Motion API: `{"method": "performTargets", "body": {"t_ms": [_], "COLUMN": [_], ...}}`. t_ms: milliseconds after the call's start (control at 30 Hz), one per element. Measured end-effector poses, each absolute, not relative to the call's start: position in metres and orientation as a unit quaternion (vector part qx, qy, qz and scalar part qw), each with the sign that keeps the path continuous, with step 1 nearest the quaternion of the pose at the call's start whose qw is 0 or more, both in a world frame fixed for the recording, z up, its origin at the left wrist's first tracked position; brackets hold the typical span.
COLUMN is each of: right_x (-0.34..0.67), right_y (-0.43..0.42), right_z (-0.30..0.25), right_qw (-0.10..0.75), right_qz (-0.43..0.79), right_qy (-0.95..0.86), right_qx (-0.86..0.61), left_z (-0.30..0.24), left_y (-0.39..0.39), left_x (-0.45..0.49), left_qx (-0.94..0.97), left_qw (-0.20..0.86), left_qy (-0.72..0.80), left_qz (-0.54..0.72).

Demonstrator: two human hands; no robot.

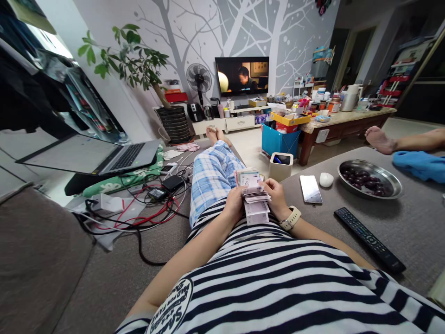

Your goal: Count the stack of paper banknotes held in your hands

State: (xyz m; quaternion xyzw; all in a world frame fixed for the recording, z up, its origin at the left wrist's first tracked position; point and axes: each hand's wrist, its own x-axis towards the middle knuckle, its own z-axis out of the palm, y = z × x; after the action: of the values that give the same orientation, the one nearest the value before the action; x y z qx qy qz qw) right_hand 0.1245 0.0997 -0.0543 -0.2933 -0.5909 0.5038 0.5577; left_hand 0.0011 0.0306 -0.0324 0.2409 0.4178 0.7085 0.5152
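Observation:
A stack of banknotes (pixel 255 197) is held over my lap, fanned out, with mostly pale purple notes and some greenish and pinkish ones at the back. My left hand (pixel 235 203) is closed around the stack's left side. On the other side, my right hand (pixel 276 195) pinches the notes at their right edge between thumb and fingers. Lower notes hang down toward my striped shirt (pixel 278 269). A pale watch (pixel 290 219) is on my right wrist. Beneath the notes, my legs stretch forward in blue plaid trousers (pixel 212 178).
Right of me on the sofa lie a phone (pixel 310 189), a white mouse (pixel 326 180), a remote control (pixel 369 239) and a metal bowl (pixel 396 188) of dark fruit. Another person's foot (pixel 380 140) rests beyond. Tangled cables (pixel 153 204) and an open laptop (pixel 128 155) are at left.

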Motion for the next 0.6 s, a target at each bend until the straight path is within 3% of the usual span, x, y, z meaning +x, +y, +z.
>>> {"method": "performTargets", "body": {"t_ms": [600], "right_x": [0.125], "right_y": [0.092], "right_z": [-0.047], "right_qw": [0.565], "right_qz": [0.517], "right_qy": [-0.594], "right_qx": [-0.246], "left_z": [-0.022], "left_y": [0.031], "left_x": [0.005], "left_qx": [0.174], "left_qw": [0.509], "left_qy": [0.42], "left_qz": [0.731]}}
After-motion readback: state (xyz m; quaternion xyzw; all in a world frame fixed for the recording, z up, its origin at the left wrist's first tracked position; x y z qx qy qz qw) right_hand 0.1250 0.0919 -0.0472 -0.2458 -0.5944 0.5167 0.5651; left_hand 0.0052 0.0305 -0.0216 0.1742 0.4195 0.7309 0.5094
